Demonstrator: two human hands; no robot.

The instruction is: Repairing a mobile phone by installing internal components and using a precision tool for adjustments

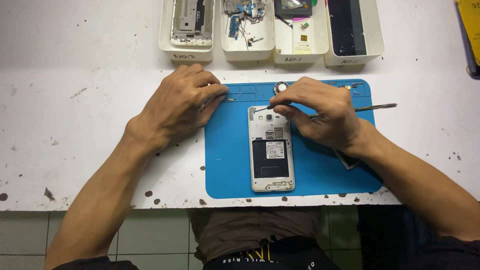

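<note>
A white smartphone (270, 152) with its back cover off lies face down on a blue work mat (227, 155). My right hand (322, 112) grips a thin screwdriver (380, 106), its tip touching the phone's top left corner. My left hand (180, 102) rests at the mat's upper left edge, fingers curled over something small that I cannot make out. A small round part (281, 87) sits in a compartment at the mat's top edge.
Four white bins stand along the back: one with a phone frame (190, 22), one with small cables and parts (247, 25), one with a dark module (300, 30), one with a dark panel (350, 30). A dark flat piece (348, 161) lies under my right wrist.
</note>
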